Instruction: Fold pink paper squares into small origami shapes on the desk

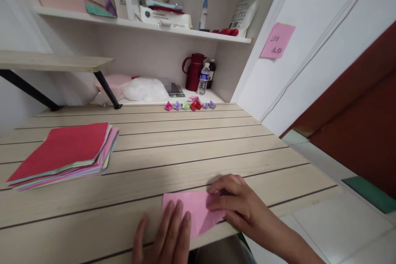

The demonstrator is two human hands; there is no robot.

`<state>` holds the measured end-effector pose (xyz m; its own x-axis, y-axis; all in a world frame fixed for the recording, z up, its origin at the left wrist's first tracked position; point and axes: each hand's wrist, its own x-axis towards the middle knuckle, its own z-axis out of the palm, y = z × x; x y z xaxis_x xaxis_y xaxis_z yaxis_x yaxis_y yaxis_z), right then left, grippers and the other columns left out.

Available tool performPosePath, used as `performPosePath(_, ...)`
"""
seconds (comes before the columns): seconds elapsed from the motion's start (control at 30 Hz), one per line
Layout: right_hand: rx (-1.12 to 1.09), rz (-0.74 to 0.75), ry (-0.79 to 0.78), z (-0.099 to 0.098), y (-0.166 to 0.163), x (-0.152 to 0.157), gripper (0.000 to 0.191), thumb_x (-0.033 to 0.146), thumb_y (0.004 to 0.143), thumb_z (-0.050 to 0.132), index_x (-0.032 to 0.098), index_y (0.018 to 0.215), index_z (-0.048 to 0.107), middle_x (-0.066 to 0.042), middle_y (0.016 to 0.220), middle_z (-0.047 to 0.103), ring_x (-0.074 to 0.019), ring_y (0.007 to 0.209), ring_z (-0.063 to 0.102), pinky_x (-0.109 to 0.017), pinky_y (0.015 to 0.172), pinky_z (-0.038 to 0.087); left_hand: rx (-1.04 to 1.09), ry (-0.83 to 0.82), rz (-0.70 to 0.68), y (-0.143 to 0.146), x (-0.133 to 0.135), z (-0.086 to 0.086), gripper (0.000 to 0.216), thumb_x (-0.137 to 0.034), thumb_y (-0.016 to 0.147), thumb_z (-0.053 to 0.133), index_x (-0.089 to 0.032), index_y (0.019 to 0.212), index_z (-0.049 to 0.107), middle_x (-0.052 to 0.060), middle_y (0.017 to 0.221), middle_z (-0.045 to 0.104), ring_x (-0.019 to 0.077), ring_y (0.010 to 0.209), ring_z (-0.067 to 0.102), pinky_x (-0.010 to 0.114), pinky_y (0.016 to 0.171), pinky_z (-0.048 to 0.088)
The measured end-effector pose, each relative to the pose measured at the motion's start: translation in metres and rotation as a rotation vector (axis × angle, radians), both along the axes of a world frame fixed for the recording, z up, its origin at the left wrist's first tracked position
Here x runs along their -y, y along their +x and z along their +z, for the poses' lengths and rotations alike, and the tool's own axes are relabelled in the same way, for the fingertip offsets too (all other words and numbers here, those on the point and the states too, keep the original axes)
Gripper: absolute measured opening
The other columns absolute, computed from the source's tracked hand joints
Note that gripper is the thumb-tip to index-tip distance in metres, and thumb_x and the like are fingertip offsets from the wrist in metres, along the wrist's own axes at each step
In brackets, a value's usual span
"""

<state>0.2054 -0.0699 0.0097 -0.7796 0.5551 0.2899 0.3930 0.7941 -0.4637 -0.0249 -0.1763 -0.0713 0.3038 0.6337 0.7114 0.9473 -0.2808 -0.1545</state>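
A sheet of pink paper (198, 210) lies at the front edge of the wooden table, its lower right part creased. My left hand (167, 233) rests flat on the paper's left part, fingers stretched out and thumb apart. At the right end of the sheet, my right hand (233, 202) has its thumb and fingers closed on the paper's edge and corner. The fingertips partly cover that corner, so the fold there is not fully visible.
A stack of coloured paper (71, 148), red on top, lies at the left. Several small folded paper pieces (194, 105) line the table's back edge. Behind them stand a red jug (195, 72) and a water bottle (203, 79). A small raised shelf (55, 61) stands at the back left.
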Motion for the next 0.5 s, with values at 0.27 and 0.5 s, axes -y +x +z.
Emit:
performPosePath(0.27,0.084,0.042,0.003,0.021,-0.036,-0.055,0.016,0.027,0.097,0.058,0.028,0.101,0.073,-0.002,0.111,0.067,-0.0183,0.103,0.06,-0.036,0.098,0.041,-0.127,-0.224,0.02,-0.019,-0.036,0.028,0.062,-0.057,0.085,0.056,-0.026,0.139,0.051,0.012,0.146,0.053,0.0303,0.132,0.05,0.058,0.118,-0.003)
performPosePath(0.5,0.109,0.015,0.008,0.018,-0.053,-0.073,0.013,0.033,0.095,0.06,0.022,0.095,0.067,-0.004,0.103,0.066,-0.0202,0.096,0.059,-0.037,0.09,0.044,-0.085,-0.091,-0.037,-0.026,-0.039,0.038,0.031,-0.039,0.093,0.052,-0.026,0.116,0.067,0.005,0.131,0.066,0.0209,0.118,0.062,0.049,0.122,-0.003)
